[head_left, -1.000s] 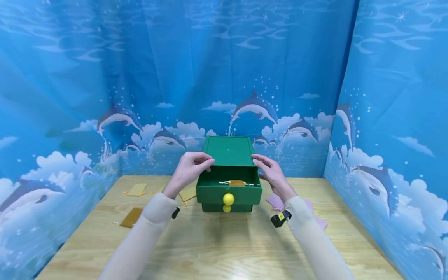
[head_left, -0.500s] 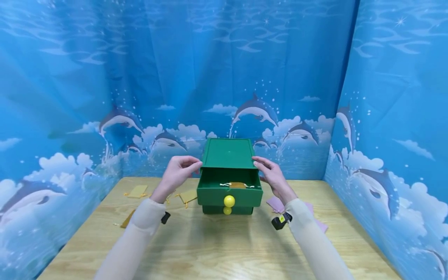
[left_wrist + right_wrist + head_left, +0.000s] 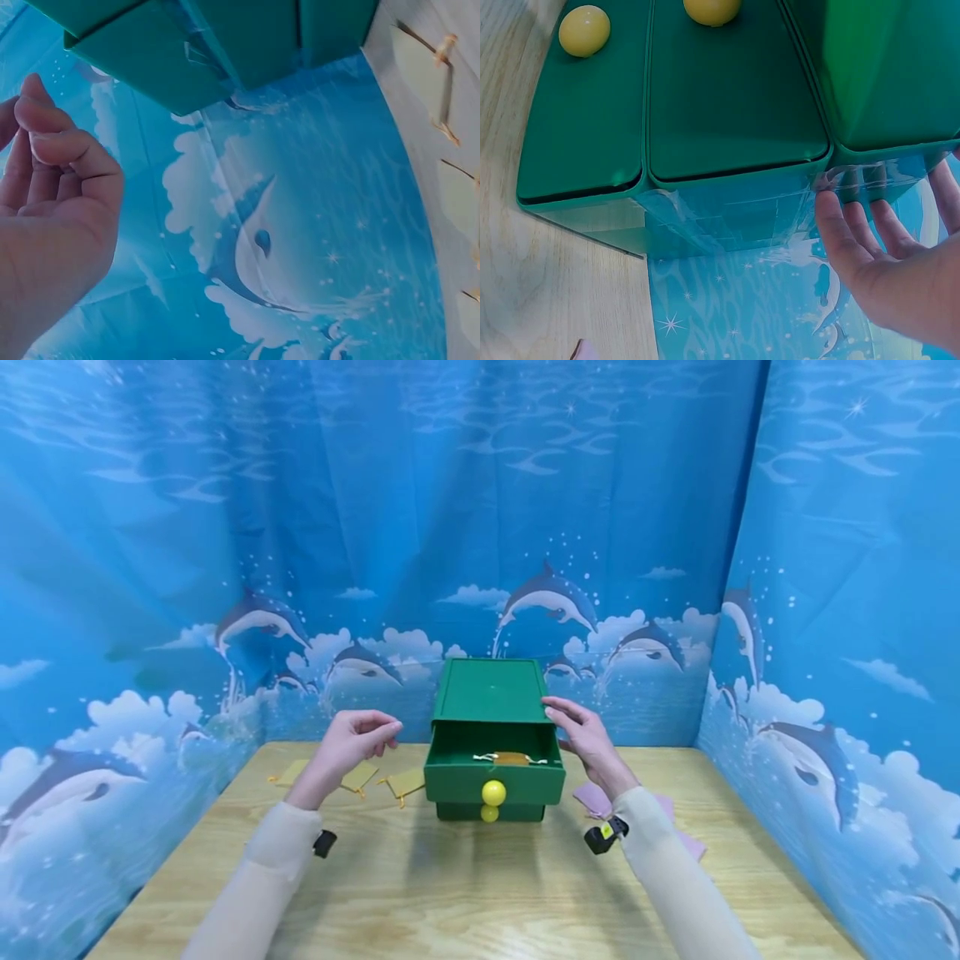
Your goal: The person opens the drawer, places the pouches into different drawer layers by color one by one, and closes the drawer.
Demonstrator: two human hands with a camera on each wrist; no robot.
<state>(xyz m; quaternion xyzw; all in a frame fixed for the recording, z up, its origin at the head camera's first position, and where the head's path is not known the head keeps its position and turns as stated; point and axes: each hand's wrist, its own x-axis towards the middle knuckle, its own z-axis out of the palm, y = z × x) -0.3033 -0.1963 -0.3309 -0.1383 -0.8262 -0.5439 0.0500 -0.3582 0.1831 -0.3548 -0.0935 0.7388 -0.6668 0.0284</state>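
A green drawer cabinet (image 3: 491,693) stands near the middle of the table, its top drawer (image 3: 459,783) pulled out. Inside that drawer lies a brown pouch (image 3: 511,758) with white cords. Yellow round knobs (image 3: 493,793) mark the drawer fronts. My right hand (image 3: 588,743) rests its fingertips against the cabinet's upper right side, as the right wrist view also shows. To the left of the drawer, my left hand (image 3: 348,750) hangs in the air, fingers loosely bent and thumb near the index finger, with nothing seen in it. The left wrist view shows it apart from the cabinet.
Several pale yellow pouches with orange cords, among them one yellow pouch (image 3: 406,782), lie on the wooden table (image 3: 480,893) to the left. On the right are lilac pouches (image 3: 592,799), partly behind my forearm. A blue dolphin-print curtain (image 3: 375,527) surrounds the table.
My left hand has moved away from the cabinet's front top edge, leftward and slightly down. Its forearm now covers the brown pouch on the left of the table. The right hand stays at the cabinet.
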